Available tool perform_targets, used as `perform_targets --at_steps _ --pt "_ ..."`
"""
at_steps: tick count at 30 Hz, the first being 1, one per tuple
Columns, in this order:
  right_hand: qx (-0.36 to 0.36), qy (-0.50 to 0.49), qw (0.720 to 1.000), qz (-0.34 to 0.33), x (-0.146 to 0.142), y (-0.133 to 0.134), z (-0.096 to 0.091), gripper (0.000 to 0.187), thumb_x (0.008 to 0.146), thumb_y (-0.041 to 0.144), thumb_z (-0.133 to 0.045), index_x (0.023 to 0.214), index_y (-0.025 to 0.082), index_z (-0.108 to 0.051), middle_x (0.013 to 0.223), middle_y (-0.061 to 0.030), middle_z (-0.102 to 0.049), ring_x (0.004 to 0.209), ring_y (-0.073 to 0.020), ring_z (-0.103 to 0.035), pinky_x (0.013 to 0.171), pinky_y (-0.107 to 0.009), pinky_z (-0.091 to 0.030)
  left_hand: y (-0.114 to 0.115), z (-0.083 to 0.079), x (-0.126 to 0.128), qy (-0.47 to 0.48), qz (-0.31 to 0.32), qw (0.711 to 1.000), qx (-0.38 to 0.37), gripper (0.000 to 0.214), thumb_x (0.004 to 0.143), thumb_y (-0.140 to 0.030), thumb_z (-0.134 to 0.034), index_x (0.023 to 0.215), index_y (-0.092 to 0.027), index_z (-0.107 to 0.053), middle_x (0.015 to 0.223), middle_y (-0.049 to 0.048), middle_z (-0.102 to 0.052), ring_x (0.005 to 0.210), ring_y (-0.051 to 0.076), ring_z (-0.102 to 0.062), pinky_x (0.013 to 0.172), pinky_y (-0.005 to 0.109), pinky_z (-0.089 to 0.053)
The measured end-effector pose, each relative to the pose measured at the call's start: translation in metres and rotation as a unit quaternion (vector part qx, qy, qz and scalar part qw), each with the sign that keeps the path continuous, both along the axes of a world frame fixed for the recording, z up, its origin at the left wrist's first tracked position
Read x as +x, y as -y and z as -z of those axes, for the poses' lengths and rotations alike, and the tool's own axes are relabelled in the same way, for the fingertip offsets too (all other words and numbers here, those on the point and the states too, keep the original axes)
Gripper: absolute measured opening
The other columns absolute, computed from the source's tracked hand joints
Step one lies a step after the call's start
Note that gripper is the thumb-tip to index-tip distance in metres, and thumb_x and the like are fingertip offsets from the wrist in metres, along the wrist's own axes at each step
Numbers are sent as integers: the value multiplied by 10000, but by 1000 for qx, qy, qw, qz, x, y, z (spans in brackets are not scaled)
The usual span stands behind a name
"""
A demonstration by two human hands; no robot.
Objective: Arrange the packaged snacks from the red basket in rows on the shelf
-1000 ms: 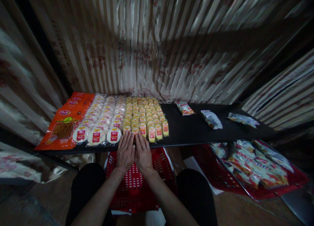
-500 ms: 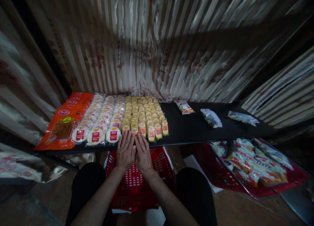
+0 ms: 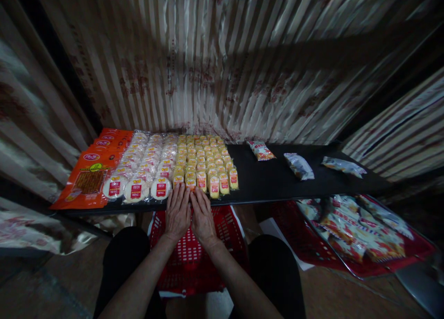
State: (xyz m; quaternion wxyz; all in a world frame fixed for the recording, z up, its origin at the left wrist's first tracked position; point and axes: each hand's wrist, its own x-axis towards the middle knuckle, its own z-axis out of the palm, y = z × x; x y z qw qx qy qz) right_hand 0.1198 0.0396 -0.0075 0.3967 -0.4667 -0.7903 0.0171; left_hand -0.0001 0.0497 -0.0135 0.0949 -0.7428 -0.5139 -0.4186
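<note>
Both hands lie side by side at the front edge of a black shelf [image 3: 267, 185]. My left hand [image 3: 178, 212] is flat with fingers stretched forward, its tips at the front of the small yellow snack packs [image 3: 201, 164]. My right hand [image 3: 203, 217] rests beside it in the same way, fingertips against the front yellow packs. Neither hand grasps anything. Left of the yellow packs stand rows of round white rice cracker packs [image 3: 136, 189] with red labels. Farther left, orange snack bags [image 3: 92, 171] overlap one another.
Three white-and-red snack packets lie apart on the right of the shelf, one packet [image 3: 299, 166] in the middle. Below right, a red basket [image 3: 416, 254] holds several similar packets [image 3: 367, 226]. Another red basket [image 3: 204, 272] sits between my knees. A striped curtain [image 3: 208, 55] hangs behind.
Both hands stay at the front of the yellow packs, fingers flat. The view has shifted very slightly; the goods look the same.
</note>
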Motion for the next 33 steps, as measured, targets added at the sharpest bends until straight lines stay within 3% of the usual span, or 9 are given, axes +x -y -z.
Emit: perform_targets --at_steps 10,15,19,23,26,28,31,33 --pt "-17 -13 1000 -1 2 5 -3 678 835 39 -391 1463 240 -235 1531 -84 -246 1404 -242 -217 1075 -505 -372 3 2 1 5 1 1000 12 624 879 -112 -363 1471 -170 -175 1477 125 -343 1415 237 -176 1132 501 -231" --pt "-14 -15 1000 2 5 18 -1 656 821 33 -382 1445 214 -291 1519 -95 -273 1397 -239 -231 1075 -498 -369 11 0 4 10 13 1000 5 581 887 -125 -355 1454 -155 -236 1470 133 -356 1411 236 -189 1134 503 -232" --pt "-16 -8 1000 3 9 32 10 570 839 92 -414 1403 164 -371 1442 -145 -387 1356 -254 -300 1054 -502 -388 24 1 10 22 60 998 20 520 891 -110 -336 1409 -155 -339 1412 137 -451 1394 228 -253 1093 478 -330" --pt "-58 11 998 4 18 49 30 488 822 144 -464 1309 124 -484 1268 -168 -540 1225 -270 -453 1014 -499 -426 45 8 17 15 138 990 -7 434 877 -100 -357 1278 -160 -511 1291 118 -577 1328 217 -387 1028 427 -429" --pt "-188 74 979 10 27 58 48 414 770 139 -527 1177 90 -588 1141 -175 -627 1100 -265 -557 964 -442 -472 58 17 24 -11 186 977 -101 401 852 -93 -381 1180 -178 -595 1166 98 -652 1177 203 -536 995 406 -459" --pt "-316 130 940 22 34 62 58 354 761 112 -548 1105 93 -632 1091 -164 -661 1035 -247 -606 904 -368 -506 65 27 29 -45 197 950 -238 414 838 -80 -388 1181 -183 -595 1177 94 -644 1130 199 -561 999 393 -450" --pt "-424 177 888 30 43 67 76 202 760 81 -588 933 100 -689 917 -145 -704 863 -238 -665 753 -319 -542 73 46 32 -101 178 851 -484 448 847 -64 -376 1236 -205 -546 1272 84 -586 1171 190 -535 998 358 -435" --pt "-464 197 863 30 46 70 88 105 765 114 -644 861 103 -686 852 -119 -697 799 -220 -665 707 -316 -543 78 61 27 -125 169 802 -559 370 853 -93 -429 1167 -205 -589 1178 87 -638 1069 197 -599 912 344 -487"
